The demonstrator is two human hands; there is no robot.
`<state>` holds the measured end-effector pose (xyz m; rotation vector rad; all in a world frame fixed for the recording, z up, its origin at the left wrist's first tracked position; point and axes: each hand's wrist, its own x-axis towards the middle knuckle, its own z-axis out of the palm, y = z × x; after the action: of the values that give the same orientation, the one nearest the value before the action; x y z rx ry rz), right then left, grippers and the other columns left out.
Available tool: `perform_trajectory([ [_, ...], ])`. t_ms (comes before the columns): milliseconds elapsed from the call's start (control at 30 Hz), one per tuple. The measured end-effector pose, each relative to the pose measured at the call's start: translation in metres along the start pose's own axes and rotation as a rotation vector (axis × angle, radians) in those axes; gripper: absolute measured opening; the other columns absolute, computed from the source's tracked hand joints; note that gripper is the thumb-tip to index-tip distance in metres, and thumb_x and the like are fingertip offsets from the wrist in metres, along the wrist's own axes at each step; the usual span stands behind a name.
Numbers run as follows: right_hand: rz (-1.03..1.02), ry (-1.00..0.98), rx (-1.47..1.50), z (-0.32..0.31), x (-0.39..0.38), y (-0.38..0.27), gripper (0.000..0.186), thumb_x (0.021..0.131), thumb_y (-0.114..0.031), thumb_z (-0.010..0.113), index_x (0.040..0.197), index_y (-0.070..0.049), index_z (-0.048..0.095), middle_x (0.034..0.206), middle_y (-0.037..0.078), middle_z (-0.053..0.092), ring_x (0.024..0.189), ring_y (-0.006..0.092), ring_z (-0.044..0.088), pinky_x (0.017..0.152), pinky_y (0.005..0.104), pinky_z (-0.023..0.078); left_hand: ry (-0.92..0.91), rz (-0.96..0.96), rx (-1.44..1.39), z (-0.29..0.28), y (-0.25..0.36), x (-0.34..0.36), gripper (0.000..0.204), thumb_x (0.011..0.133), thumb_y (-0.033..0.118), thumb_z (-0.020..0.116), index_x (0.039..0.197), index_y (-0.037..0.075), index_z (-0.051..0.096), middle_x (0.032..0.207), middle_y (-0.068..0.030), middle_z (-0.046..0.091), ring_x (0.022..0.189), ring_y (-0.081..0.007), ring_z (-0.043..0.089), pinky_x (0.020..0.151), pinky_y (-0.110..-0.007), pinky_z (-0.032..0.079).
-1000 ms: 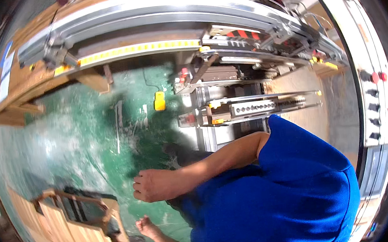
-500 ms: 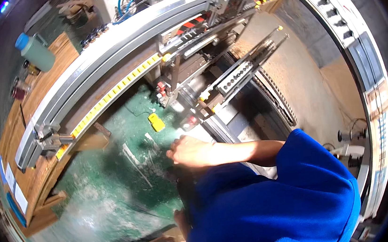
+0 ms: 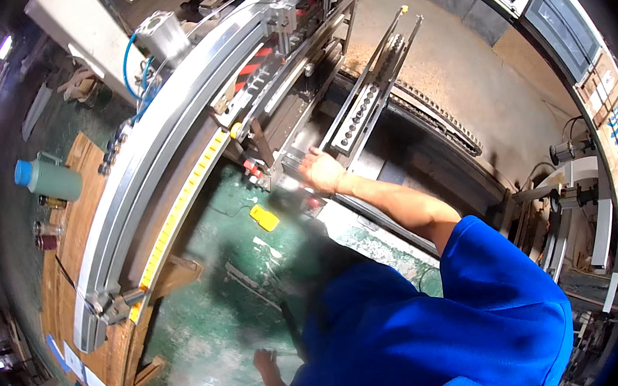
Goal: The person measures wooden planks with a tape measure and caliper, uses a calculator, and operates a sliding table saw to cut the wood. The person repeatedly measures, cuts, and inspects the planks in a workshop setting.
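Note:
My right hand (image 3: 321, 169) reaches into the machine with loosely bent, separated fingers, beside a bright metal plate (image 3: 293, 160) and just left of a long rail with a holed strip (image 3: 357, 116); contact is unclear. Small red fittings (image 3: 254, 171) are at its left. Below it on the green floor lies a yellow foot pedal (image 3: 264, 217). My left hand (image 3: 265, 360) hangs low over the floor beside my blue shirt, fingers curled; anything inside them is too small to make out.
A long aluminium beam (image 3: 132, 159) with a yellow scale strip runs along a wooden bench (image 3: 55, 318) holding a green flask (image 3: 57, 176). A white control panel with knobs and a screen (image 3: 554, 20) curves along the upper right. A white post (image 3: 81, 32) stands at upper left.
My right hand has moved forward and up to the machine's inner parts. The view has turned, and the machine's rails now run more steeply across it.

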<state>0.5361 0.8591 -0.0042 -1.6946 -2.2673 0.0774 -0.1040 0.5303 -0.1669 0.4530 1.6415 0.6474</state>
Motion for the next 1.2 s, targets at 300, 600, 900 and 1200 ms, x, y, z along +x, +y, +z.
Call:
perform_trajectory([
  [300, 0.085, -0.075, 0.038, -0.001, -0.001, -0.009, 0.034, 0.074, -0.031, 0.083, 0.086, -0.003, 0.068, 0.089, 0.014, 0.067, 0.095, 0.0330, 0.064, 0.100, 0.0448, 0.047, 0.026, 0.201, -0.031, 0.164, 0.202, 0.074, 0.011, 0.102, 0.016, 0.060, 0.105, 0.008, 0.053, 0.082, -0.0029, 0.055, 0.074, -0.0185, 0.060, 0.069, -0.039, 0.057],
  [600, 0.092, -0.167, 0.029, -0.003, -0.013, -0.009, 0.022, 0.085, -0.020, 0.073, 0.099, -0.003, 0.069, 0.097, 0.015, 0.068, 0.104, 0.0343, 0.063, 0.109, 0.0483, 0.044, 0.268, 0.040, -0.409, 0.174, 0.311, 0.150, 0.039, 0.102, 0.019, 0.064, 0.130, -0.001, 0.046, 0.105, -0.0134, 0.058, 0.084, -0.0267, 0.061, 0.070, -0.045, 0.063],
  [900, 0.198, -0.243, -0.015, -0.011, -0.014, -0.016, 0.031, 0.085, -0.021, 0.069, 0.111, -0.004, 0.071, 0.114, 0.015, 0.070, 0.120, 0.0310, 0.063, 0.116, 0.0454, 0.040, -0.040, -0.120, -0.595, 0.120, 0.303, 0.267, 0.050, 0.102, 0.012, 0.060, 0.148, 0.002, 0.043, 0.118, -0.0143, 0.058, 0.093, -0.0259, 0.062, 0.106, -0.053, 0.053],
  [1200, 0.201, -0.303, -0.116, -0.007, -0.022, -0.026, 0.038, 0.084, -0.017, 0.064, 0.122, -0.011, 0.069, 0.126, 0.009, 0.064, 0.134, 0.0290, 0.050, 0.124, 0.0484, 0.030, 0.182, 0.002, -0.646, 0.079, 0.324, 0.327, 0.046, 0.104, 0.022, 0.063, 0.145, 0.004, 0.052, 0.135, -0.0167, 0.058, 0.114, -0.0329, 0.064, 0.104, -0.046, 0.059],
])
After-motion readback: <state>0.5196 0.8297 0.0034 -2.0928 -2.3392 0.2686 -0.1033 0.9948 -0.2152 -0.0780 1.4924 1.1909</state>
